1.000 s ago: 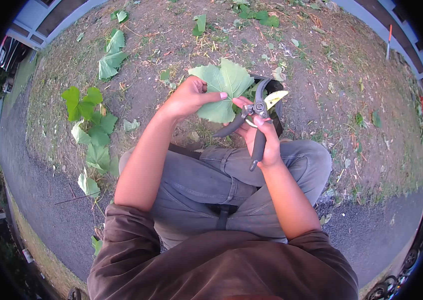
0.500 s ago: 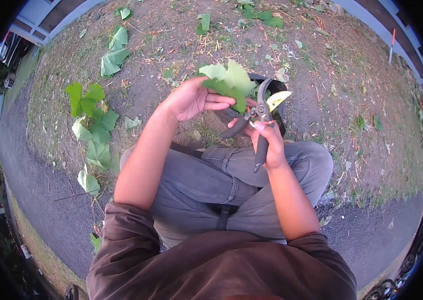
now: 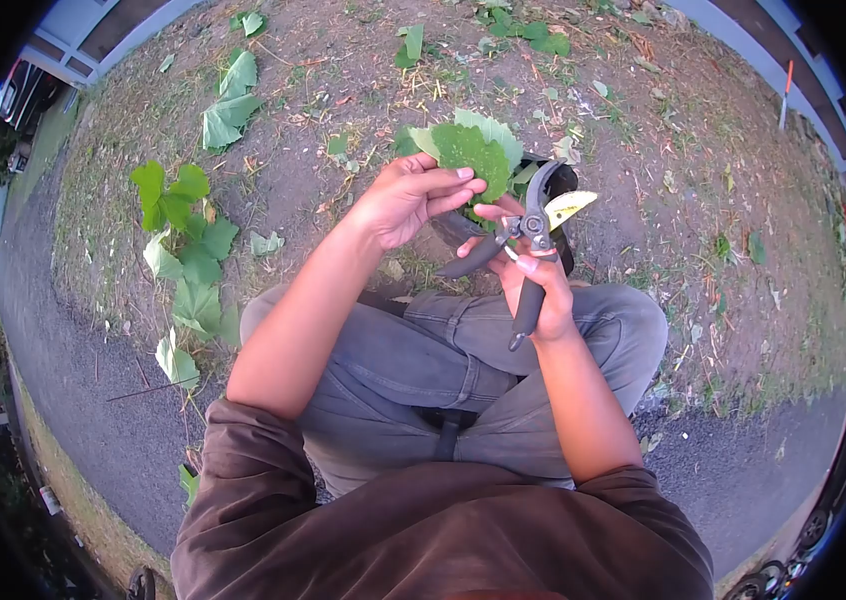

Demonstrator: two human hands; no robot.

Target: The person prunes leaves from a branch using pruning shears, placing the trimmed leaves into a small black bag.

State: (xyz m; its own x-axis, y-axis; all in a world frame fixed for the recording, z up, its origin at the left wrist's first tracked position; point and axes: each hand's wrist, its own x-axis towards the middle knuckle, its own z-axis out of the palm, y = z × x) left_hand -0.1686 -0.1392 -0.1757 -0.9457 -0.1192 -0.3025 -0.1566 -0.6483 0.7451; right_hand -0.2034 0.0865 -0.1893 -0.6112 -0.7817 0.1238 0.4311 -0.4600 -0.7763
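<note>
My left hand (image 3: 411,200) is closed on a green leaf (image 3: 478,158), its thumb lying along the lower edge and the fingers partly behind. The leaf is broad and toothed, with a paler part showing at the back. In my right hand (image 3: 540,290) is a pair of pruning shears (image 3: 535,226) with black handles, its handles spread and its jaws apart. The pale yellow blade points to the right. Behind the shears and leaf stands a dark container (image 3: 561,180), mostly covered by my hands and the leaf.
A leafy vine (image 3: 199,262) trails over the soil to my left. Other large leaves (image 3: 230,112) lie farther off. My crossed legs (image 3: 393,350) are below my hands, and asphalt (image 3: 93,370) runs behind the soil. An orange-topped stake (image 3: 788,85) leans at far right.
My left hand has shifted right and its thumb has come down on the leaf, which now shows its darker face. The shears have moved slightly right and remain spread.
</note>
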